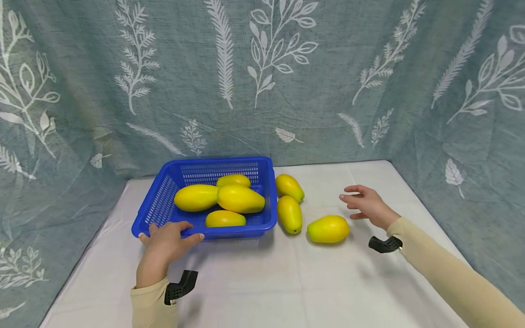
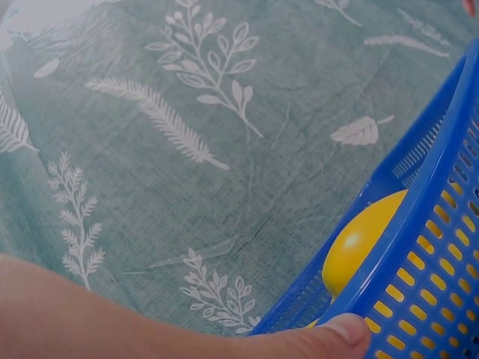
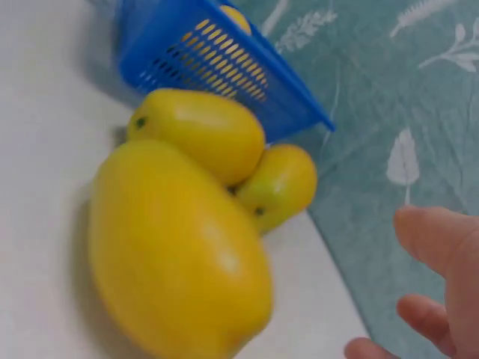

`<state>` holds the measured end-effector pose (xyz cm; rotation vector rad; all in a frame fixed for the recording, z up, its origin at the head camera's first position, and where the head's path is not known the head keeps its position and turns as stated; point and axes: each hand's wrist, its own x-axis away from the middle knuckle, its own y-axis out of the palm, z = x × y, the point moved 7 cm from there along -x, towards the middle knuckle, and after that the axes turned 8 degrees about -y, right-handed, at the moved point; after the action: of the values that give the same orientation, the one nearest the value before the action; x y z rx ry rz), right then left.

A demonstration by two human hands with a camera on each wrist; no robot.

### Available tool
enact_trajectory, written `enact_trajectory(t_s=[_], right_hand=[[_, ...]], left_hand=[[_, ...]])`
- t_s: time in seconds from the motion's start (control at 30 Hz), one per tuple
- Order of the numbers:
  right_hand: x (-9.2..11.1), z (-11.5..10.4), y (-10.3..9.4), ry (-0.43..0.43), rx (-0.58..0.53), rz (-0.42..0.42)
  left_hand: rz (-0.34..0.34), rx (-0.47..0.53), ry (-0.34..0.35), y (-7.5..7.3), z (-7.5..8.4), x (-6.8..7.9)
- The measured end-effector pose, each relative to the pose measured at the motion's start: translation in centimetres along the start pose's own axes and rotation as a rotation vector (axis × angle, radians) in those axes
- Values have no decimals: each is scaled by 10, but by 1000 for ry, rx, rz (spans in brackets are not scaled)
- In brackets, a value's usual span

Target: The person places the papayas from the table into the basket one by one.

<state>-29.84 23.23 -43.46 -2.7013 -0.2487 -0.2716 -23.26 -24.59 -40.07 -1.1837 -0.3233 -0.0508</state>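
Observation:
A blue plastic basket [image 1: 238, 231] with slotted walls holds several yellow papayas [image 1: 239, 199]. My left hand [image 1: 166, 243] grips the basket's near rim at its left part; in the left wrist view the thumb [image 2: 340, 333] lies against the outside of the rim, and the other fingers are hidden there. To the right of the basket, two papayas [image 1: 290, 214] lie close to its wall. Another papaya [image 1: 328, 229], yellow-green, lies nearer my right hand [image 1: 367, 207]. That hand hovers over the table with fingers apart, touching nothing.
A white cloth [image 1: 262, 291] covers the table. Green-grey curtains [image 1: 184, 82] with white leaf prints hang behind it and at both sides. A black wrist mount [image 1: 180, 287] sits at each sleeve.

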Motion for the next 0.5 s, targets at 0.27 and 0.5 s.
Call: enact_trajectory(t_s=[0.27, 0.5], right_hand=[[10, 26, 17, -1, -19, -113], [9, 33, 31, -6, -47, -142]], left_hand=[[-21, 12, -1, 0, -1, -1], [-22, 10, -2, 0, -1, -2]])
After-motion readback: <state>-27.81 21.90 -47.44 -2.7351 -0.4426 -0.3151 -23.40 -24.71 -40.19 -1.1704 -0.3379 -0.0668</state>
